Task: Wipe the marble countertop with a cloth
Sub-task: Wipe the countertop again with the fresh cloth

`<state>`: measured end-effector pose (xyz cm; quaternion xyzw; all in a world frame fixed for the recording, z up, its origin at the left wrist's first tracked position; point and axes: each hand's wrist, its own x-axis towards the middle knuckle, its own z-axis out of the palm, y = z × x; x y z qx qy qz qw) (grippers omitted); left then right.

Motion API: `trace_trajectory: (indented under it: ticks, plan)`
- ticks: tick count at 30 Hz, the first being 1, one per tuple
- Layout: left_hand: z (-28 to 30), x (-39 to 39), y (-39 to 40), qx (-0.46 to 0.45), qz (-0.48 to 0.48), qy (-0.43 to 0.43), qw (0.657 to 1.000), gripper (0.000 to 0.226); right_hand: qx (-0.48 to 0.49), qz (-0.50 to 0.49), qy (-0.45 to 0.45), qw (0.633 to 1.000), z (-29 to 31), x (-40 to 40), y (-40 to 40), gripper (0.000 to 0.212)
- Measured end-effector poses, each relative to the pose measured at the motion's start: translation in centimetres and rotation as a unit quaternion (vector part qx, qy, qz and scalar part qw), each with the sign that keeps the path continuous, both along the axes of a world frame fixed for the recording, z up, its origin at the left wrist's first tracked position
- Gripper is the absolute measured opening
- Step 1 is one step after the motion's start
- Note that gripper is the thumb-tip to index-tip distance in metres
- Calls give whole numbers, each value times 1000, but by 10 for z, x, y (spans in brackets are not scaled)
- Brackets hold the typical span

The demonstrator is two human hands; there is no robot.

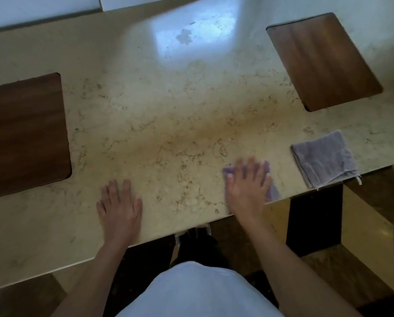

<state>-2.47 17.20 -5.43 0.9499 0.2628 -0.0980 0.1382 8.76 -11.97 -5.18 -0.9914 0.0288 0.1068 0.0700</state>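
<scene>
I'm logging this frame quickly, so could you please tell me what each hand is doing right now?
Left hand: open, flat on the marble countertop, holding nothing.
Right hand: open, fingers spread, pressing the purple cloth onto the countertop.

Cloth (269,179) under right hand (246,186) near countertop (168,110) front edge; second cloth (324,159) just right.

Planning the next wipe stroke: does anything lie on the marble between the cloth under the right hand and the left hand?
Nothing visible: bare marble countertop lies between the purple cloth under the right hand and the left hand.
</scene>
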Motion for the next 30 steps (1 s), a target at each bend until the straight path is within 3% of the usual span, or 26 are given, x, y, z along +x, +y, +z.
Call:
trace_trajectory:
  ticks: [4, 7, 9, 12, 15, 17, 20, 22, 24, 27, 30]
  plan:
    - [2, 2, 1, -2, -1, 4, 1000, 67, 50, 202, -2, 978, -1, -66, 57, 59]
    - [4, 0, 1, -16, 0, 13, 1000, 65, 34, 330, -2, 943, -5, -83, 31, 58]
    - [5, 0, 2, -18, 1, 10, 1000, 61, -6, 310, 7, 951, -9, -57, -12, 60]
    - [3, 2, 2, -12, 3, 11, 1000, 58, -39, 142, 6, 989, -5, -10, -50, 59]
    - [5, 3, 0, -1, 2, 12, 1000, 59, -22, 14, -29, 999, 0, -4, -7, 62]
    - [9, 2, -1, -2, -5, 16, 1000, 60, -2, 38, -28, 999, -2, -28, 54, 63]
    - [22, 4, 10, -50, -5, 11, 999, 60, 39, 180, -22, 983, -6, -95, 153, 60]
    - [29, -2, 32, -118, -4, -43, 992, 54, 57, 281, -14, 958, -6, -143, 194, 54]
    - [29, -12, 65, -124, -10, -97, 987, 55, 55, 330, -19, 942, -8, -157, 194, 52]
    - [17, -31, 124, -39, -24, -114, 992, 53, 6, 270, -31, 962, -12, -125, 149, 60]
    - [9, -46, 166, 0, -48, -64, 997, 56, -19, 55, -31, 998, -12, -82, 112, 66]
